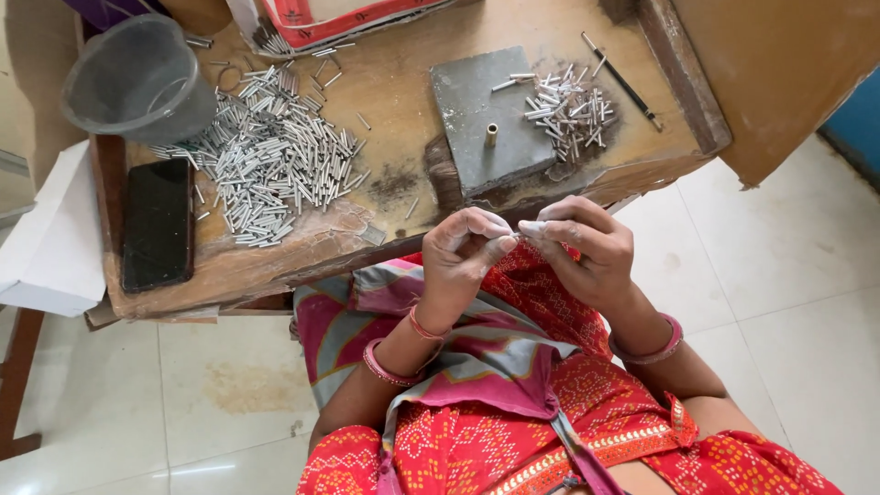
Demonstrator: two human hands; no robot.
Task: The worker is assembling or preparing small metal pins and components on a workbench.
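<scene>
At the centre of the frame, the left hand (463, 257) and right hand (582, 247) meet fingertip to fingertip, both pinched shut on a small metal pin (516, 236) held between them, just below the wooden table (403, 82) edge.

Big tube pile (270, 160) on bench (394, 82) left, w/ bucket (137, 78) behind, phone (158, 225) left; block (486, 115) right, small pile (568, 110) on it.

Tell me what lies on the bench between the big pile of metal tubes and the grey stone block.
In the head view, the stretch between the big pile of metal tubes and the grey stone block is mostly bare worn wood, with a few stray tubes and a dark stain.
</scene>
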